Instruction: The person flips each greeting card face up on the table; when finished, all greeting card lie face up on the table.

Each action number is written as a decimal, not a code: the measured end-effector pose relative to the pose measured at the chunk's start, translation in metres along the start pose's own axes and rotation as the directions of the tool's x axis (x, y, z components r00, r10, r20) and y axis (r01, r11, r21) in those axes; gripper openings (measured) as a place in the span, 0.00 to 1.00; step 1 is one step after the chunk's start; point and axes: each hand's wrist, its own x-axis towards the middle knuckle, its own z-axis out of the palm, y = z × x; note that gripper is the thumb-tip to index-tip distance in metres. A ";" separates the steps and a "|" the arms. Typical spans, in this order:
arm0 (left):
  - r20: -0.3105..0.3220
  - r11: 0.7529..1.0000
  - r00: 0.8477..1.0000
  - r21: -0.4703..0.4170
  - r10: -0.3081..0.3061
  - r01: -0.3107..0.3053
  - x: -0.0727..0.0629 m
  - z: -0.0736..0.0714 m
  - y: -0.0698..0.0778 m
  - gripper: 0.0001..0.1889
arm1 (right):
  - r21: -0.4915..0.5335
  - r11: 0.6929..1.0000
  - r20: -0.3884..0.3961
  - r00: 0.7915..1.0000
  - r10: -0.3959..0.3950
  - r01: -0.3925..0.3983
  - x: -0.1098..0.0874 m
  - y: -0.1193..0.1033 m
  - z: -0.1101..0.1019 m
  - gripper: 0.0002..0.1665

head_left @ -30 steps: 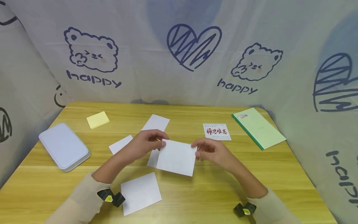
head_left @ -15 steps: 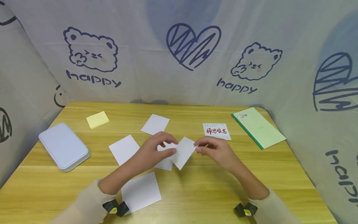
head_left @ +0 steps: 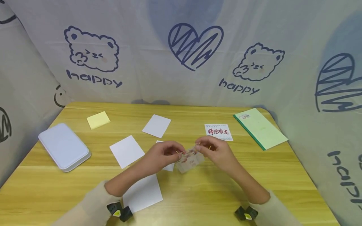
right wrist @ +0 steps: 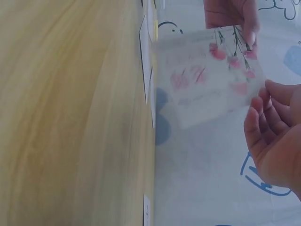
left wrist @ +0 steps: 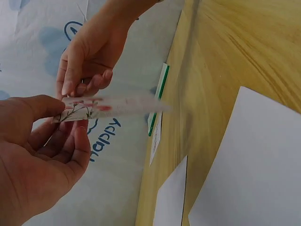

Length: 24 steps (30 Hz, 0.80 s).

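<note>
A small card (head_left: 189, 163) with pink flowers and reddish lettering is held up over the middle of the table, its printed face showing. My left hand (head_left: 167, 156) pinches one upper corner between thumb and fingers. At the opposite upper corner, my right hand (head_left: 217, 150) pinches it the same way. The right wrist view shows the flowers along the gripped edge of the card (right wrist: 202, 80), slightly blurred. From the left wrist, the card (left wrist: 101, 107) appears nearly edge-on. A white card (head_left: 169, 167) lies partly hidden behind my left hand.
Blank white cards lie around: one at the back (head_left: 156, 126), one at left (head_left: 126, 152), one in front (head_left: 147, 194) below my left forearm. A card with red characters (head_left: 218, 132), a green notebook (head_left: 260, 129), a yellow sticky-note pad (head_left: 98, 120) and a white case (head_left: 64, 147) sit farther out.
The held card has turned over, from its blank white side to its flowered side. My left hand let go of one edge and pinches a corner again; the white cards behind show more.
</note>
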 end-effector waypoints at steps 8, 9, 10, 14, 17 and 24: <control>-0.079 0.988 0.992 -0.123 -0.103 0.092 0.006 -0.013 -0.007 0.11 | -0.038 0.995 -0.004 0.996 -0.093 0.093 0.000 0.000 -0.003 0.17; -0.087 0.986 0.991 -0.142 -0.105 0.092 0.007 -0.014 -0.007 0.11 | -0.040 0.995 -0.001 0.995 -0.096 0.096 0.000 0.000 -0.003 0.18; -0.095 0.982 0.990 -0.164 -0.107 0.090 0.007 -0.017 -0.008 0.11 | -0.040 0.995 0.001 0.996 -0.091 0.091 0.000 0.000 -0.003 0.19; -0.135 0.956 0.984 -0.285 -0.119 0.076 0.008 -0.024 -0.009 0.12 | -0.023 0.999 -0.008 0.999 -0.045 0.045 0.000 0.000 -0.004 0.23; -0.165 0.930 0.977 -0.362 -0.132 0.065 0.009 -0.027 -0.010 0.13 | -0.007 1.000 -0.036 0.999 -0.026 0.026 0.000 0.001 -0.005 0.24; -0.179 0.906 0.974 -0.420 -0.135 0.048 0.010 -0.028 -0.012 0.15 | 0.033 0.999 -0.046 0.999 0.010 -0.008 0.001 0.002 -0.006 0.20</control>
